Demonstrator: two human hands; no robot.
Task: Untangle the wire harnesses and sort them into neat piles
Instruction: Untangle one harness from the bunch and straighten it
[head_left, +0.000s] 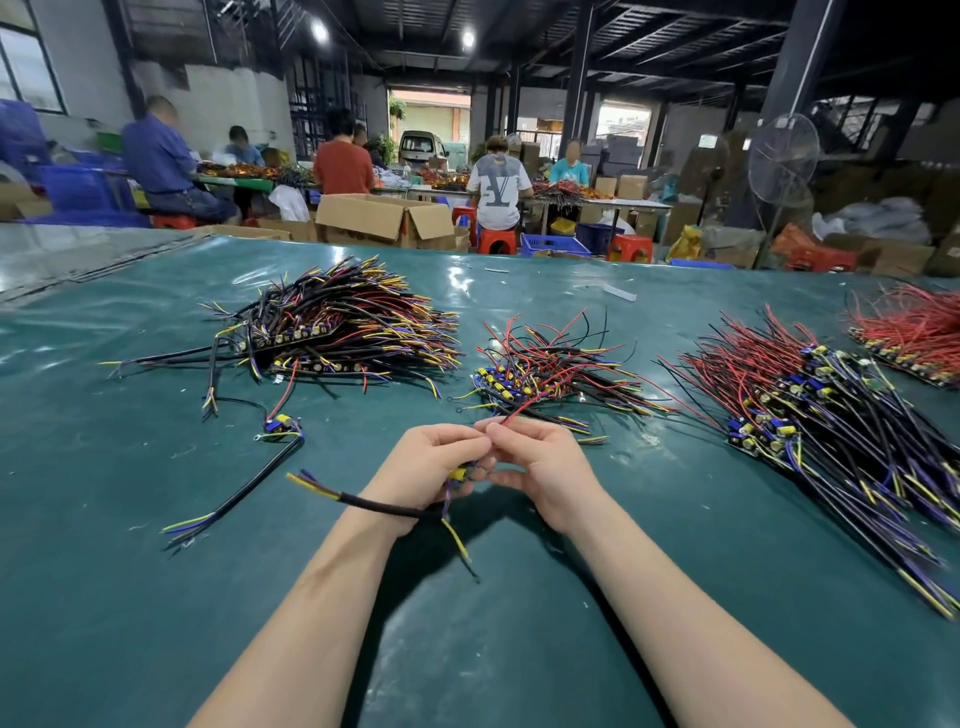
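Both hands meet over the green table cover (519, 597) and hold one wire harness (457, 475) between them. My left hand (434, 465) grips its small board with the yellow capacitor; a black sheathed cable (374, 506) trails left from it. My right hand (543, 470) pinches its red wire, which runs up toward the tangled middle pile (550, 371). A big pile of black, yellow and purple harnesses (343, 327) lies at the back left. A long fanned pile (810, 415) lies to the right.
A single harness (278, 431) with a long black cable lies loose left of my hands. A red-wired pile (914, 332) sits at the far right edge. Beyond the table, people sit on red stools at other benches among cardboard boxes (384, 221), blue crates and a standing fan (782, 161).
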